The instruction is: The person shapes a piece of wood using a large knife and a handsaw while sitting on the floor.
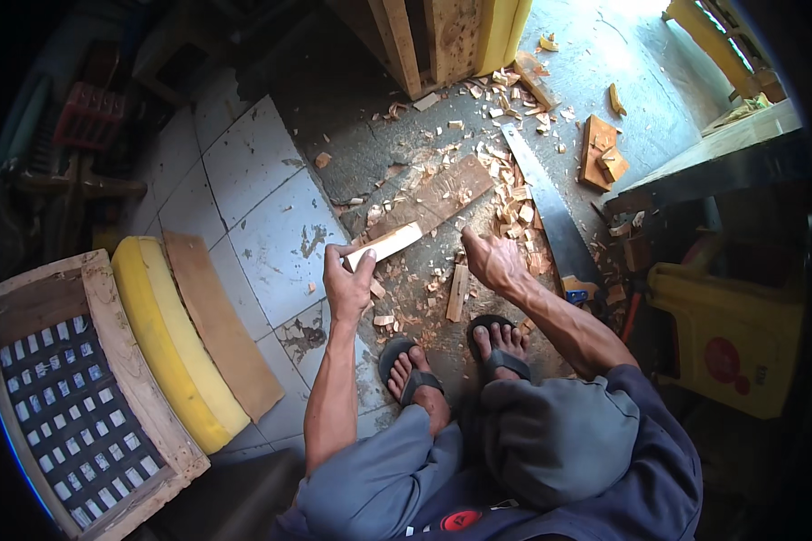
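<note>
My left hand [347, 281] grips one end of a short, pale wooden block [386, 243]. The block's far end points up and to the right, over a brown wooden board [447, 194] lying on the floor. To the right of it, my right hand [496, 261] is closed and apart from the block, above wood chips [525, 203]; whatever its fingers may hold is hidden. A handsaw [550, 212] lies beyond that hand, its blade pointing away and its blue and yellow handle near my right forearm. Between my hands and feet rests a small wood offcut [457, 293].
Cracked white tiles [275, 230] cover the floor at left, beside a yellow padded piece [176, 343], a brown strip [221, 325] and a wooden frame with woven straps [135, 361]. A yellow plastic stool [722, 334] stands at right. Wooden furniture [442, 41] stands at the back.
</note>
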The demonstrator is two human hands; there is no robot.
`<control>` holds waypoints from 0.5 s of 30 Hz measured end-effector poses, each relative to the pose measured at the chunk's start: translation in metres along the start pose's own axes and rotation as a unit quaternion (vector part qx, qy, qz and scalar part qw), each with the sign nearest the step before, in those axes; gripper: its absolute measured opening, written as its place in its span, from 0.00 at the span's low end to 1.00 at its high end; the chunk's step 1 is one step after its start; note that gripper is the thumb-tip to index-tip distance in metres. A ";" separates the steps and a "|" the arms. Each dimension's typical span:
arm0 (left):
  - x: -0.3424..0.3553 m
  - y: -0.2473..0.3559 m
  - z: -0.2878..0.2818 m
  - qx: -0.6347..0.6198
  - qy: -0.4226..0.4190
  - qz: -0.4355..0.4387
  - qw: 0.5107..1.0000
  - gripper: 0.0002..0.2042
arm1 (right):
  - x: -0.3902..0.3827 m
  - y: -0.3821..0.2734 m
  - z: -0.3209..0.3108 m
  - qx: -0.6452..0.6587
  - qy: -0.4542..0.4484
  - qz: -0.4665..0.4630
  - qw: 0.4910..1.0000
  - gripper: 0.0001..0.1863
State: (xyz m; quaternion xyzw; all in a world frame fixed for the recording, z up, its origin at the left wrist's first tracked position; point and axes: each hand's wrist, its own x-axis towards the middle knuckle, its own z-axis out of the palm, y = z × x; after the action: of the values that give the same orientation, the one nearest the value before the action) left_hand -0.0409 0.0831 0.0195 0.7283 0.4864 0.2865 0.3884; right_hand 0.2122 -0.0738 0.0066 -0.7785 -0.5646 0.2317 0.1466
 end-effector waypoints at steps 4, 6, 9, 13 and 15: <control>-0.004 0.012 -0.007 -0.009 -0.023 -0.084 0.996 0.20 | -0.013 -0.031 -0.006 0.084 0.150 -0.205 0.964 0.07; 0.004 0.015 0.009 -0.020 -0.023 -0.066 0.997 0.20 | -0.005 -0.008 0.000 -0.004 0.052 -0.092 0.994 0.07; 0.006 0.017 0.000 -0.005 -0.025 -0.066 0.998 0.20 | -0.003 -0.037 -0.016 0.026 -0.074 -0.007 0.997 0.08; 0.002 0.022 0.003 -0.013 -0.024 -0.053 0.998 0.18 | -0.006 -0.018 0.000 0.000 0.029 -0.055 0.998 0.06; 0.011 0.026 0.010 0.005 -0.028 -0.031 0.999 0.18 | 0.008 -0.012 -0.008 -0.026 0.007 -0.027 0.999 0.06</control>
State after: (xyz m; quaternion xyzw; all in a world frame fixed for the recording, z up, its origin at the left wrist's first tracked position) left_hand -0.0168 0.0850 0.0364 0.7229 0.4989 0.2511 0.4068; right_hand 0.2085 -0.0626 0.0176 -0.7680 -0.5902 0.2076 0.1368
